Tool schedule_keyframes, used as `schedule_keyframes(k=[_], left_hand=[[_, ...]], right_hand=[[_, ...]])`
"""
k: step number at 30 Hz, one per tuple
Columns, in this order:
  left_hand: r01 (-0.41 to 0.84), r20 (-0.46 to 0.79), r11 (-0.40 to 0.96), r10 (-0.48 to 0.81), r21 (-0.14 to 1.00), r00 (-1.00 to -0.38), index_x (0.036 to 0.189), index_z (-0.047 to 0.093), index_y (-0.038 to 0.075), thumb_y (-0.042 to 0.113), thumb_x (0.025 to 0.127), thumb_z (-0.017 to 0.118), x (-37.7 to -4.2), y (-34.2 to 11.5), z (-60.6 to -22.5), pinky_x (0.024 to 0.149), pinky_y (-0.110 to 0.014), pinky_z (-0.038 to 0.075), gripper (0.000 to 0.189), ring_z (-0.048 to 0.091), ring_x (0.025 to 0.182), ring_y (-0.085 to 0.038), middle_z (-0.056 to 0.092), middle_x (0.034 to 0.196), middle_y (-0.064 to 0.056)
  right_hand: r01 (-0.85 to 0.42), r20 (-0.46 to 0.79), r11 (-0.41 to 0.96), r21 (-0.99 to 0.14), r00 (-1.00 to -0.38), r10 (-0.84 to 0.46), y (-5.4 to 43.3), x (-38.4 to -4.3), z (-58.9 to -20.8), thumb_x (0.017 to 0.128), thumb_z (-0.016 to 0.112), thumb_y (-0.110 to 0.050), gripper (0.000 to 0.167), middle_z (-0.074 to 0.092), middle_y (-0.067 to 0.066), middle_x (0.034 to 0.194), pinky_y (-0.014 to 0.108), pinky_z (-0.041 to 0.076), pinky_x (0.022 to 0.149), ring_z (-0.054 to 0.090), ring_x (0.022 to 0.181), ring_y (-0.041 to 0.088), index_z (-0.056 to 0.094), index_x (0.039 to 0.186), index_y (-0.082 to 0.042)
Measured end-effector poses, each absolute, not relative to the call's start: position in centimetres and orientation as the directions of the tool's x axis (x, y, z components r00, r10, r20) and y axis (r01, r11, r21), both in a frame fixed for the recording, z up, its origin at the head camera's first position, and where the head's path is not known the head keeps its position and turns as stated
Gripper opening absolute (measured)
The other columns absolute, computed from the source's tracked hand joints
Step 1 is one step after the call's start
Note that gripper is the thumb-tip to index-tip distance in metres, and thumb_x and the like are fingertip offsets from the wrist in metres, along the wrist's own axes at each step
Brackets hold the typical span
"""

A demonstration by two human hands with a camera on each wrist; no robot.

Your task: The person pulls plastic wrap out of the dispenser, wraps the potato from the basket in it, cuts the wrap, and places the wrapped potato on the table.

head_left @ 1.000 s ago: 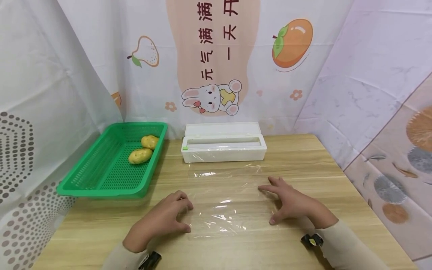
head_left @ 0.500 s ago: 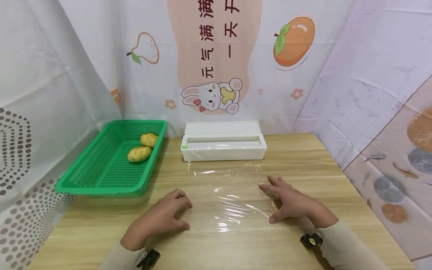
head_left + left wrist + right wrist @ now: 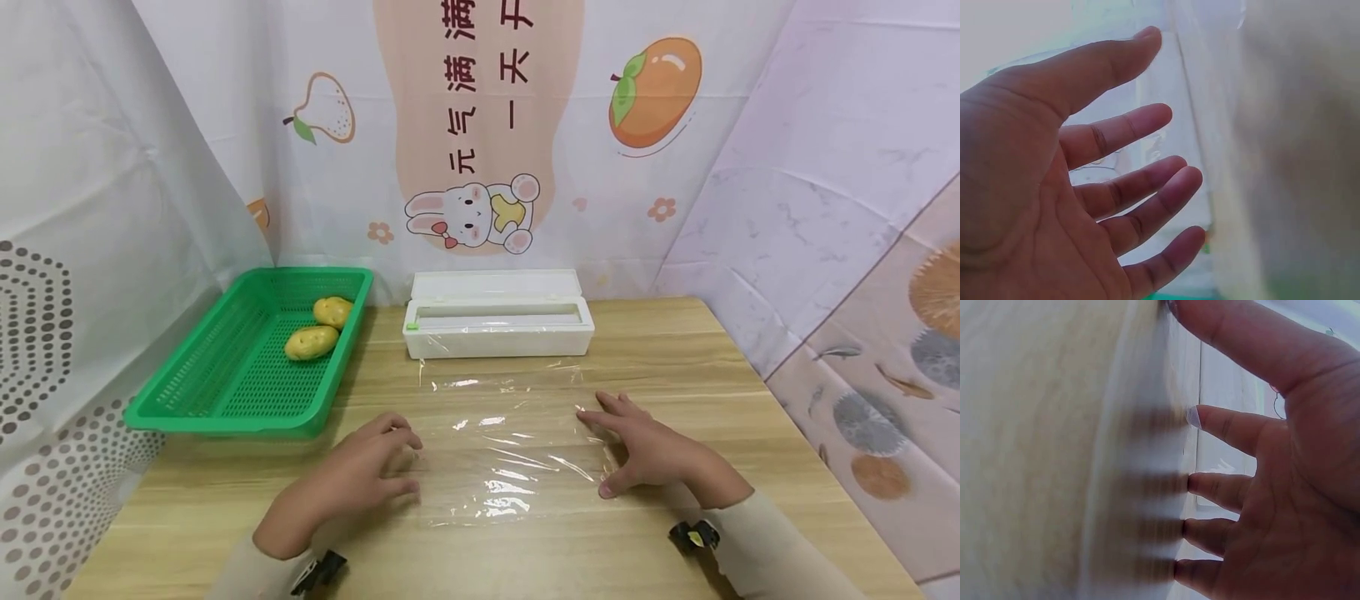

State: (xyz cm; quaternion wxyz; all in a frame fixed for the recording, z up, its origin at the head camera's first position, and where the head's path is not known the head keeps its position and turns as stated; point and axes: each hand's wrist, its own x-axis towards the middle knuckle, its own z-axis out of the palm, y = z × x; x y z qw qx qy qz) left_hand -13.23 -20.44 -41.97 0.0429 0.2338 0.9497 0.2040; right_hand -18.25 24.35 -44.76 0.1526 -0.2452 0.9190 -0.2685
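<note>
A clear sheet of cling film lies on the wooden table, drawn out from a white dispenser box whose lid stands up at the back. My left hand hovers beside the film's left edge, its fingers spread and a little bent around nothing. On the other side, my right hand rests its fingertips on the film's right edge and the table. In the right wrist view, a bit of film appears to cover one fingertip. Bright creases run across the film toward the right thumb.
To the left stands a green plastic basket with two potatoes inside, near its right wall. A printed curtain hangs behind the table, and more cloth hangs at both sides.
My left hand has shifted slightly left, off the film's edge, and its thumb and fingers have spread. My right hand has stayed in place, while the creases in the film have changed.
</note>
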Motion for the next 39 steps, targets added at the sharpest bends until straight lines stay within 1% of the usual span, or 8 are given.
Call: schedule_keyframes(k=[4, 10, 15, 20, 24, 27, 35, 39], left_hand=[[0.456, 0.060, 0.814, 0.468, 0.361, -0.882, 0.116, 0.071, 0.017, 0.035, 0.086, 0.085, -13.6, -20.9, -40.2, 0.096, -0.047, 0.054, 0.037, 0.062, 0.112, -0.021, 0.060, 0.125, -0.001], [0.439, 0.096, 0.838, 0.433, 0.323, -0.896, 0.117, 0.071, 0.017, 0.034, 0.090, 0.081, -14.5, -22.4, -36.8, 0.100, -0.052, 0.054, 0.033, 0.063, 0.120, -0.029, 0.061, 0.133, -0.007], [0.402, 0.091, 0.862, 0.394, 0.308, -0.914, 0.117, 0.072, 0.016, 0.034, 0.092, 0.080, -16.0, -24.2, -34.1, 0.098, -0.052, 0.055, 0.032, 0.062, 0.118, -0.029, 0.061, 0.131, -0.007], [0.368, 0.080, 0.877, 0.362, 0.307, -0.929, 0.115, 0.073, 0.014, 0.032, 0.095, 0.076, -17.8, -26.4, -31.7, 0.087, -0.048, 0.054, 0.027, 0.062, 0.108, -0.028, 0.064, 0.122, -0.011], [0.329, 0.076, 0.885, 0.323, 0.328, -0.943, 0.117, 0.073, 0.011, 0.033, 0.098, 0.072, -19.3, -28.0, -30.4, 0.089, -0.052, 0.054, 0.028, 0.063, 0.109, -0.031, 0.066, 0.120, -0.012], [0.301, 0.075, 0.888, 0.294, 0.347, -0.953, 0.121, 0.072, 0.009, 0.034, 0.100, 0.070, -20.3, -29.0, -30.0, 0.092, -0.055, 0.054, 0.033, 0.064, 0.112, -0.033, 0.067, 0.122, -0.013], [0.246, 0.082, 0.888, 0.233, 0.389, -0.969, 0.128, 0.068, 0.006, 0.041, 0.102, 0.065, -22.3, -31.2, -29.6, 0.089, -0.055, 0.055, 0.044, 0.063, 0.116, -0.036, 0.064, 0.130, -0.019], [0.207, 0.099, 0.883, 0.183, 0.421, -0.978, 0.130, 0.065, 0.006, 0.043, 0.102, 0.063, -23.2, -31.9, -29.2, 0.092, -0.057, 0.052, 0.046, 0.060, 0.119, -0.037, 0.064, 0.128, -0.019]], right_hand=[[-0.367, -0.141, 0.740, -0.564, -0.840, -0.524, 24.2, -18.3, -44.8, 0.061, 0.099, -0.045, 0.107, 0.018, 0.029, 0.168, 0.081, 0.019, 0.113, 0.005, 0.151, 0.063, 0.051, 0.153, -0.019], [-0.360, -0.126, 0.754, -0.550, -0.856, -0.501, 23.6, -18.1, -44.5, 0.057, 0.101, -0.039, 0.111, 0.023, 0.032, 0.165, 0.079, 0.022, 0.113, 0.010, 0.151, 0.063, 0.050, 0.153, -0.017], [-0.385, -0.086, 0.761, -0.522, -0.864, -0.497, 23.4, -17.8, -44.3, 0.055, 0.102, -0.036, 0.117, 0.033, 0.030, 0.159, 0.069, 0.038, 0.110, 0.033, 0.145, 0.053, 0.045, 0.155, -0.013], [-0.393, -0.049, 0.801, -0.451, -0.886, -0.462, 23.4, -17.5, -43.9, 0.051, 0.103, -0.043, 0.111, 0.050, 0.016, 0.141, 0.053, 0.048, 0.097, 0.048, 0.125, 0.036, 0.056, 0.148, -0.020], [-0.376, -0.067, 0.800, -0.468, -0.887, -0.457, 23.5, -17.6, -43.9, 0.051, 0.103, -0.042, 0.102, 0.053, 0.007, 0.121, 0.034, 0.045, 0.081, 0.047, 0.104, 0.023, 0.062, 0.143, -0.022], [-0.357, -0.105, 0.771, -0.528, -0.873, -0.476, 23.7, -17.7, -43.9, 0.055, 0.102, -0.039, 0.099, 0.051, 0.007, 0.110, 0.028, 0.042, 0.072, 0.045, 0.095, 0.019, 0.061, 0.143, -0.020], [-0.356, -0.146, 0.738, -0.573, -0.842, -0.519, 23.9, -18.0, -44.0, 0.059, 0.101, -0.038, 0.099, 0.052, 0.005, 0.094, 0.026, 0.042, 0.066, 0.044, 0.083, 0.017, 0.056, 0.146, -0.019], [-0.348, -0.157, 0.741, -0.574, -0.841, -0.517, 23.9, -18.1, -44.1, 0.059, 0.101, -0.038, 0.099, 0.052, 0.003, 0.092, 0.026, 0.042, 0.066, 0.046, 0.081, 0.016, 0.056, 0.146, -0.022]])
